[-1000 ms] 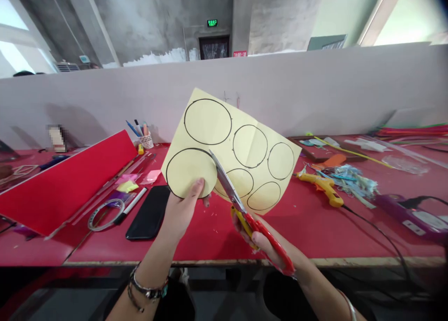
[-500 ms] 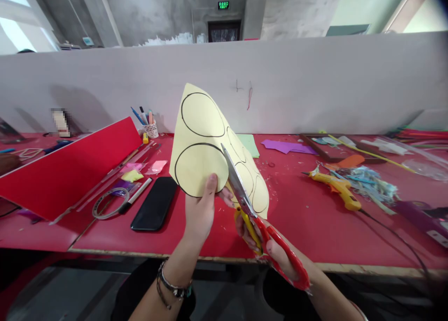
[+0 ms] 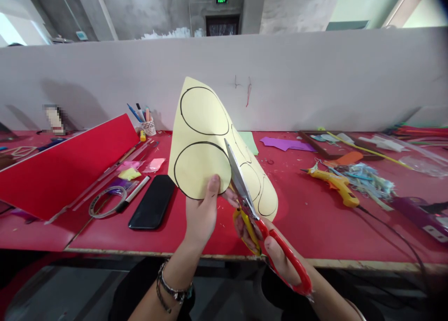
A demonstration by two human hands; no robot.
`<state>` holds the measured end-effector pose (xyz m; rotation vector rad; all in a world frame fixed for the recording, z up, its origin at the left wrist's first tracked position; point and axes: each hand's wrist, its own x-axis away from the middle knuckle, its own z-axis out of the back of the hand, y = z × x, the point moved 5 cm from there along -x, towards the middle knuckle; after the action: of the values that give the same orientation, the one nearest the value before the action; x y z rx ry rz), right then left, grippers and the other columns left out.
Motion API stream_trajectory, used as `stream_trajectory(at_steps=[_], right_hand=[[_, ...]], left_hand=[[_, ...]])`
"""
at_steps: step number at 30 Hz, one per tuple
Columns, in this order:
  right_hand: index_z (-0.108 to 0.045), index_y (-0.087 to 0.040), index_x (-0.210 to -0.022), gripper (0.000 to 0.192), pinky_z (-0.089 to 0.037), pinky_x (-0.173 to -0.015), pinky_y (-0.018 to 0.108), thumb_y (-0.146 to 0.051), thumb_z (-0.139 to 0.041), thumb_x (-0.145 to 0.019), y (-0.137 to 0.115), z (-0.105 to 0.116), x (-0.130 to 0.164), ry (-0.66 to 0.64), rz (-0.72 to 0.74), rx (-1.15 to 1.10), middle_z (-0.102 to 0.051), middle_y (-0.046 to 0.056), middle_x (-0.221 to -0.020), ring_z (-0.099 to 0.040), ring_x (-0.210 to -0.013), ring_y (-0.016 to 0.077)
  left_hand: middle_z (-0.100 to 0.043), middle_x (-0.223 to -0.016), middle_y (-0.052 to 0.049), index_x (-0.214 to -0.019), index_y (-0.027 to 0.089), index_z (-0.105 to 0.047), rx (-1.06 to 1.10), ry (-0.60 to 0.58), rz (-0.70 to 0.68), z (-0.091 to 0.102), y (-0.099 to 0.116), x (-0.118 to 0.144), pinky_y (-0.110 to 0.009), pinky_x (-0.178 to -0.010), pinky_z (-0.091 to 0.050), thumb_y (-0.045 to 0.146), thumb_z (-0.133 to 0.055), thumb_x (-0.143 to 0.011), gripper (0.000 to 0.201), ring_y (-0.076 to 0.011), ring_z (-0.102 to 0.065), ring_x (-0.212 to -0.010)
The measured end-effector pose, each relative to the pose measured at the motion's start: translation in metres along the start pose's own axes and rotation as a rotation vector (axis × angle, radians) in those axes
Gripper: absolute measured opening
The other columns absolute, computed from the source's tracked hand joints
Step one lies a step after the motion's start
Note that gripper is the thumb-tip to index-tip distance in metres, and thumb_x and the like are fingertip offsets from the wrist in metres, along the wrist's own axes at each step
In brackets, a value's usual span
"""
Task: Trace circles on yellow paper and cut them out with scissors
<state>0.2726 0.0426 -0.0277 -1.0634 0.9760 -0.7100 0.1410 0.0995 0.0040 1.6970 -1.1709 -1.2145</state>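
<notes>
My left hand [image 3: 206, 209] pinches a pale yellow sheet of paper [image 3: 201, 141] at its lower edge, thumb in front and fingers behind. Several black-outlined round shapes are drawn on the sheet, which curls back at its right side. In my right hand [image 3: 280, 253] is a pair of scissors [image 3: 240, 176] with red and yellow handles. Their blades point up and lie along the right edge of the lower circle, with the paper between them; the rear blade is hidden behind the sheet.
A black phone [image 3: 153, 202], a marker [image 3: 136, 190] and a tape roll [image 3: 107, 202] lie left on the red table. Behind them leans a red board [image 3: 73, 167]. To the right are a yellow glue gun [image 3: 332, 183], tangled scraps [image 3: 371, 181] and a purple power strip [image 3: 420, 218].
The right part of the sheet has swung outward to the right and curls differently. The scissors have shifted slightly along the circle's edge. The camera view has moved a little.
</notes>
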Motion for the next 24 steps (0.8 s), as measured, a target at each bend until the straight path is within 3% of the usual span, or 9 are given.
stream_trajectory(at_steps=[6, 18, 24], right_hand=[[-0.042, -0.022, -0.088, 0.041, -0.039, -0.053, 0.028, -0.062, -0.035, -0.084, -0.004, -0.005, -0.004, -0.058, 0.024, -0.016, -0.036, 0.0, -0.07, -0.037, -0.059, 0.0153], [-0.041, -0.022, -0.083, 0.041, -0.032, -0.052, 0.029, -0.061, -0.029, -0.087, -0.004, -0.008, -0.005, -0.06, 0.03, -0.052, -0.034, -0.001, -0.07, -0.033, -0.057, 0.014], [-0.047, -0.022, -0.092, 0.044, -0.024, -0.049, 0.029, -0.062, -0.028, -0.087, -0.004, -0.011, -0.004, -0.072, 0.009, -0.143, -0.031, -0.001, -0.068, -0.029, -0.056, 0.0146]], left_hand=[[-0.065, -0.06, 0.0, -0.079, 0.019, -0.065, -0.046, 0.185, -0.035, 0.01, 0.004, -0.002, -0.03, -0.071, -0.053, 0.045, -0.058, -0.077, 0.028, -0.0168, -0.065, -0.068], [-0.061, -0.051, 0.0, -0.06, 0.018, -0.062, 0.011, -0.005, -0.117, 0.001, 0.013, 0.001, -0.026, -0.063, -0.052, 0.036, -0.053, -0.083, 0.031, -0.0134, -0.063, -0.057], [-0.061, -0.052, 0.001, -0.07, 0.019, -0.063, 0.104, -0.017, -0.057, -0.001, 0.007, 0.001, -0.026, -0.058, -0.051, 0.034, -0.055, -0.083, 0.021, -0.0144, -0.063, -0.059]])
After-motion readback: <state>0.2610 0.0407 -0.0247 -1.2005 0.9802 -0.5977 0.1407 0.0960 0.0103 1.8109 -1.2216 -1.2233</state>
